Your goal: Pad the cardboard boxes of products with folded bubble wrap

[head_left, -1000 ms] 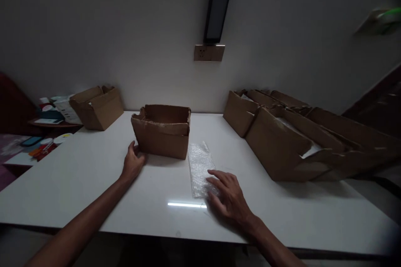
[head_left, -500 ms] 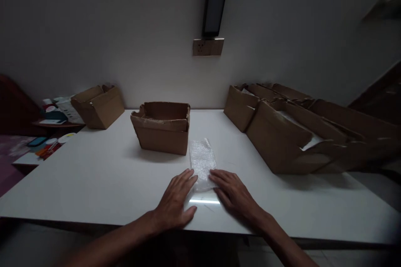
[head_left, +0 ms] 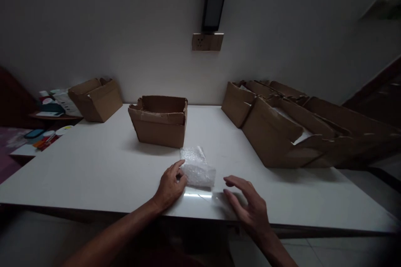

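Observation:
A sheet of clear bubble wrap [head_left: 198, 174] lies on the white table in front of me. Its near part is folded over and bulges up, while the far part stays flat. My left hand [head_left: 171, 185] is at its left edge, with thumb and fingertips closed on the plastic. To the right, my right hand [head_left: 249, 206] hovers by the table, apart from the wrap, with thumb and fingers spread and nothing between them.
An open cardboard box [head_left: 159, 127] stands just beyond the wrap. Another box [head_left: 97, 100] sits at the far left, and several cardboard boxes [head_left: 275, 142] crowd the right side. The white table [head_left: 94, 171] ends close in front of me; a wall stands behind.
The bubble wrap went from lying flat to being folded at its near end. My left hand has closed on its left edge; my right hand has let go and moved right.

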The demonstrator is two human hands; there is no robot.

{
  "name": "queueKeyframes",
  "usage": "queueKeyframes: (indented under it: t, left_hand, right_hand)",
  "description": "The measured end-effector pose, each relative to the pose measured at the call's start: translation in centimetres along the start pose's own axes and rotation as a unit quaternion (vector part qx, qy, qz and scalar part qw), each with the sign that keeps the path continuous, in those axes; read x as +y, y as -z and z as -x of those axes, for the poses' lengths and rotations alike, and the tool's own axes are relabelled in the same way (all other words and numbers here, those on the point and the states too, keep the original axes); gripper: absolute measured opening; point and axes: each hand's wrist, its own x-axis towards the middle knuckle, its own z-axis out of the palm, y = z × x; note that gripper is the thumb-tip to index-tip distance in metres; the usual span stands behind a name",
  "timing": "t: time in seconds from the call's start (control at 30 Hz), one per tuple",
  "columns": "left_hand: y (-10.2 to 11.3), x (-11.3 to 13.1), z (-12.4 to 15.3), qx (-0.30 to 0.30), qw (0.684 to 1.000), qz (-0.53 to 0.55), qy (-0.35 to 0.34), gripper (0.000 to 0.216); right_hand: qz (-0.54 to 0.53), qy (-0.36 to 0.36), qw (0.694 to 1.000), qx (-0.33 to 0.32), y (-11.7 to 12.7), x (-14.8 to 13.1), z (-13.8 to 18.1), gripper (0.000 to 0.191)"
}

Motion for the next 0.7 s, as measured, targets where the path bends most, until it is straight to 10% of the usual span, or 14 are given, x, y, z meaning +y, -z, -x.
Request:
queueKeyframes:
  t: [0.23, 0.47, 0.7]
  left_hand:
    - [-0.3, -0.8, 0.1, 0.051, 0.995, -0.078, -0.034, 0.052]
    - [0.8, -0.5, 2.1, 0.025, 0.942, -0.186, -0.279, 0.056]
    - [2.5, 1.6, 4.2, -0.084, 0.99, -0.076, -0.083, 0.039]
  right_hand:
    - [0.143, 0.128, 0.96, -0.206, -3.7, -1.0, -2.5, 0.038]
    - [0.123, 0.14, 0.957, -0.223, -4.4, -0.1, -3.9, 0.032]
    - [-0.102, -0.034, 0.936, -0.336, -1.6, -1.7, -3.6, 0.023]
